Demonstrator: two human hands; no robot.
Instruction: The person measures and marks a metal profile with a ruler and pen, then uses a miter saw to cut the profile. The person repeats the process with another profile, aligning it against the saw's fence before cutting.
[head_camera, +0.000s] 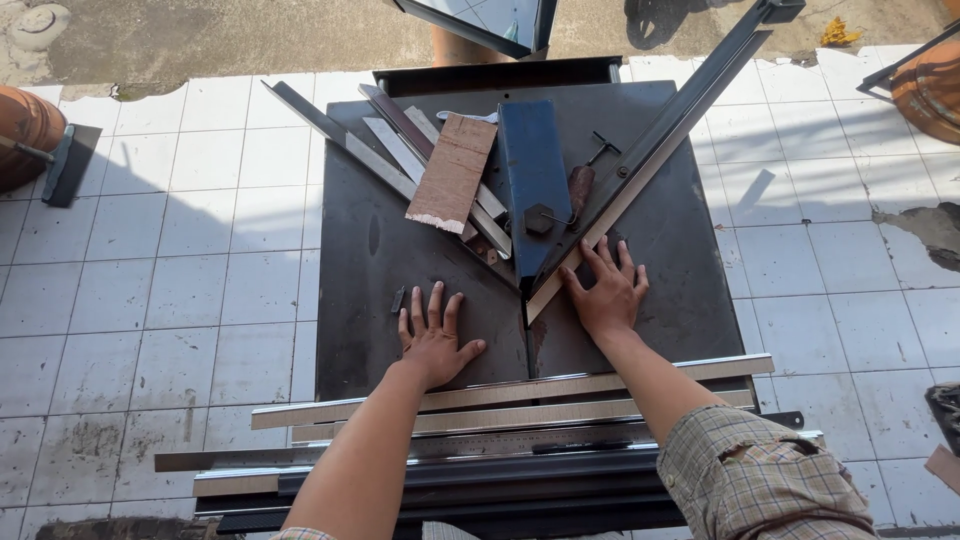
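Though apart, hands (437, 340) (607, 292) flat on table (370, 250)

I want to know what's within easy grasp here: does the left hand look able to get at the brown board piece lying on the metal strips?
Probably yes. The left hand lies flat on the dark table, and the brown board piece lies uncovered on the metal strips ahead, with bare tabletop between them.

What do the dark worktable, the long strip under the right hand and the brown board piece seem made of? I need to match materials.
Worktable: looks like dark sheet metal, matte and scuffed.
Long strip: probably a metal profile, dark on top with a pale edge, straight and thin; right hand rests beside it.
Brown board piece: likely fibreboard or plywood, with a pale, ragged broken edge.
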